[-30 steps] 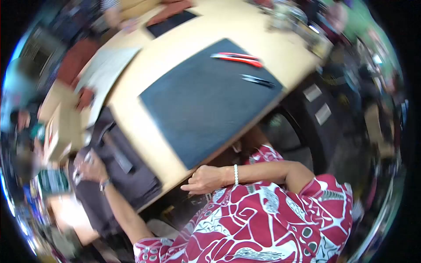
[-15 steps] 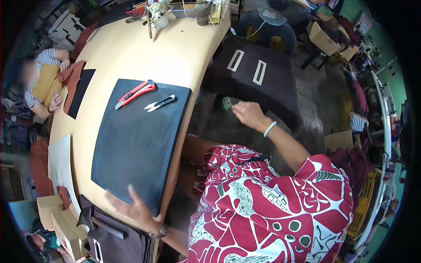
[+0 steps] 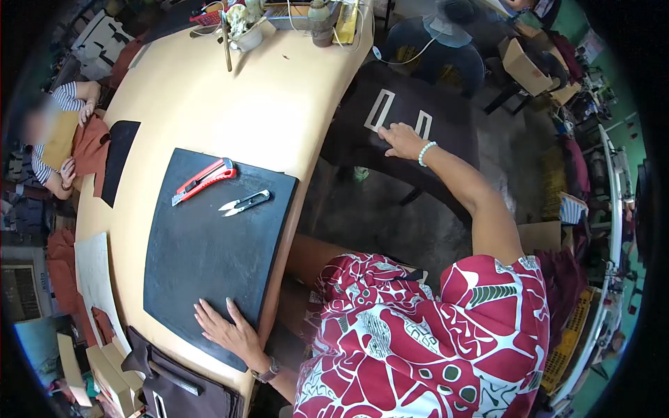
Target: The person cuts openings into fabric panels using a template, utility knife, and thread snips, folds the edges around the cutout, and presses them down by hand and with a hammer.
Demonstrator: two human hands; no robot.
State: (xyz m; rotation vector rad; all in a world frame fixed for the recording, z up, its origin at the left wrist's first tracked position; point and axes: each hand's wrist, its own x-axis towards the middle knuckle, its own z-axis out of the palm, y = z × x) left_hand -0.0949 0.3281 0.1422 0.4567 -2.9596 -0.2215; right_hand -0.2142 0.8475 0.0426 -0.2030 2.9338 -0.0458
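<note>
A black cutting mat (image 3: 209,258) lies on the table. My left hand (image 3: 230,331) rests on its near end, fingers spread. On the mat's far half are a red utility knife (image 3: 204,182) and a pair of thread snips (image 3: 245,203). To the right, a dark cloth (image 3: 362,150) is draped over a low surface, bearing two pale rectangular frames, one on the left (image 3: 380,110) and one on the right (image 3: 424,124). My right hand (image 3: 405,141) is over this cloth, fingers loosely apart by the left frame's near end. Contact with the cloth cannot be made out.
Across the table (image 3: 167,132), a person (image 3: 59,143) handles rust-brown cloth (image 3: 90,146). Dark panels (image 3: 188,393) are stacked at the near corner, beside cardboard boxes (image 3: 108,376). A jar (image 3: 320,24) and potted flowers (image 3: 245,35) stand at the far end.
My right hand has moved forward from above the floor to the dark cloth's frames. My left hand has come down onto the mat. The view has shifted slightly.
</note>
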